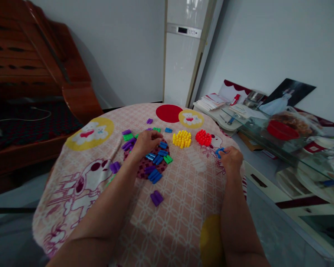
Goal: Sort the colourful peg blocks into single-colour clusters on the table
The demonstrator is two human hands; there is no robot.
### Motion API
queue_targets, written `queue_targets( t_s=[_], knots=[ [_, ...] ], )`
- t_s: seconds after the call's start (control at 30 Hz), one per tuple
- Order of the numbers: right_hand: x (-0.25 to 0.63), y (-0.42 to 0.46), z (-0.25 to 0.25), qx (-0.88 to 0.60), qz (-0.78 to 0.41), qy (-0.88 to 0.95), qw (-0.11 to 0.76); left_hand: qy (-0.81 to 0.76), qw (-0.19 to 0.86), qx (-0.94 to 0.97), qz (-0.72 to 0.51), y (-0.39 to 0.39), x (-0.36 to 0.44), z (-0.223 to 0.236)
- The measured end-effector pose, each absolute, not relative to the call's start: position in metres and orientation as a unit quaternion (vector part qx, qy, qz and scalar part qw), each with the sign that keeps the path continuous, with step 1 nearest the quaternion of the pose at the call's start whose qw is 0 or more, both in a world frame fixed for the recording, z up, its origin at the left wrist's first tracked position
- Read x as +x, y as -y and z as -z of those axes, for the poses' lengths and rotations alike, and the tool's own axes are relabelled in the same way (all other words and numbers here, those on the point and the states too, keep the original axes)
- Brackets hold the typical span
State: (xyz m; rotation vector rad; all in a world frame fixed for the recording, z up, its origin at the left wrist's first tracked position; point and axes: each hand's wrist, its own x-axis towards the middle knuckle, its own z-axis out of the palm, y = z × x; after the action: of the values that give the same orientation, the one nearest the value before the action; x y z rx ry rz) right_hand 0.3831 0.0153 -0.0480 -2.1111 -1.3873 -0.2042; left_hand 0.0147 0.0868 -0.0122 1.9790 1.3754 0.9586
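Observation:
My left hand (148, 143) is over a loose spread of small plastic pieces, its fingers bent and close together. Whatever lies under its fingertips is hidden; a blue piece (163, 145) lies right beside them. At the table's right side my right hand (232, 158) pinches at small blue plastic pieces (219, 152), partly covered by the fingers. To its left are a tight cluster of upright red pieces (203, 138) and one of upright yellow pieces (182, 139). Purple pieces (156, 198) and green pieces (167, 159) lie about, many side by side in pairs.
A patterned cloth (178, 230) covers the round table. A glass-topped cabinet (284, 148) with papers, bags and a red bowl (282, 129) stands close on the right. A wooden bench (78, 92) is at the left, a tall white appliance (182, 66) behind.

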Motion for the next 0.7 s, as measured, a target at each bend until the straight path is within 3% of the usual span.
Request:
queue_targets(
  t_s=[0.2, 0.47, 0.7],
  knots=[
    [0.336, -0.017, 0.036, -0.748, 0.049, 0.558, 0.356, -0.466, 0.234, 0.834, -0.183, -0.084, 0.018, 0.018],
    [0.273, -0.014, 0.042, -0.599, -0.142, 0.681, 0.397, -0.511, 0.093, 0.841, -0.151, -0.086, 0.040, 0.037],
    [0.248, -0.014, 0.049, -0.513, -0.383, 0.632, 0.438, -0.376, 0.292, 0.845, -0.244, -0.063, 0.065, 0.012]
  ],
)
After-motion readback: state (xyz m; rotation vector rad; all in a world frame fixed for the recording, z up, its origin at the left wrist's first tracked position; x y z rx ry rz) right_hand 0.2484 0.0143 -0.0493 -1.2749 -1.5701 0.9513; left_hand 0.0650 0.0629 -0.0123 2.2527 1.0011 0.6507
